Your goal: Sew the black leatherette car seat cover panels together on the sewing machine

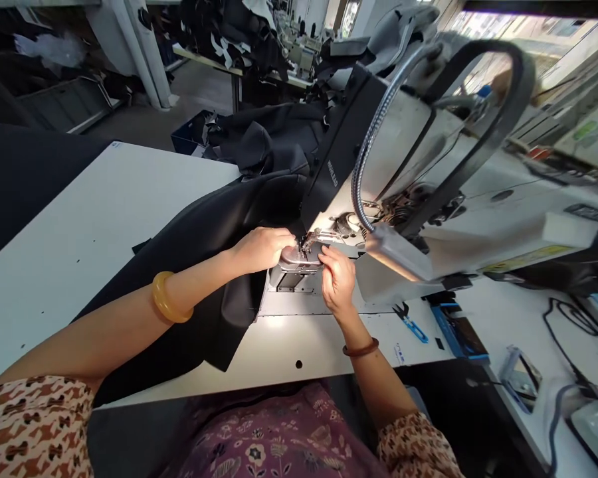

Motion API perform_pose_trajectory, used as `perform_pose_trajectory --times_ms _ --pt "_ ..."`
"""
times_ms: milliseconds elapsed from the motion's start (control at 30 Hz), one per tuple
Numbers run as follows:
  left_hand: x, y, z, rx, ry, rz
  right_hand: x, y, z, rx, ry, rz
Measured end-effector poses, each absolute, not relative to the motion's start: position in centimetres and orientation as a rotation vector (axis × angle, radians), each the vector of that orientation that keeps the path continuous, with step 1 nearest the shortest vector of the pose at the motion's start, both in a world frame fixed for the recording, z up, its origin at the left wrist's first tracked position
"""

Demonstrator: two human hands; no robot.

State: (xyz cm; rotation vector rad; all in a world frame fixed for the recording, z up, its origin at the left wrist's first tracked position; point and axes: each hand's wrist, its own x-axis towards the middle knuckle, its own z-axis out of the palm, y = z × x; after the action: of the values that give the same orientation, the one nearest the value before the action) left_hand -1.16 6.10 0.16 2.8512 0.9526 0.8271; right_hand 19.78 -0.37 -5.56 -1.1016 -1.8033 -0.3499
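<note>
My left hand lies with curled fingers at the needle area of the white sewing machine, pressing on the metal plate beside the presser foot. A yellow bangle sits on that wrist. My right hand reaches from the right, fingers pinched together at the foot; what they pinch is too small to name. Black fabric is draped to the left of the needle, under my left forearm, and hangs over the table's front edge.
The white table stretches to the left. Blue-handled snips and a blue box lie right of the machine bed, with cables further right. More dark fabric is piled behind the machine. Other workstations stand at the back.
</note>
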Motion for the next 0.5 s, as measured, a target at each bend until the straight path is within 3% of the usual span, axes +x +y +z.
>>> perform_pose_trajectory --times_ms 133,333,500 --pt "-2.1 7.2 1.4 2.930 1.108 0.718 21.2 -2.6 -6.7 -1.098 -1.755 -0.298" --pt "-2.1 11.2 3.9 2.787 1.718 0.513 24.4 -6.1 -8.9 -1.272 -1.782 -0.252" --pt "-2.1 11.5 2.8 2.706 1.667 0.179 25.2 -6.6 -8.9 -1.355 -1.793 -0.225"
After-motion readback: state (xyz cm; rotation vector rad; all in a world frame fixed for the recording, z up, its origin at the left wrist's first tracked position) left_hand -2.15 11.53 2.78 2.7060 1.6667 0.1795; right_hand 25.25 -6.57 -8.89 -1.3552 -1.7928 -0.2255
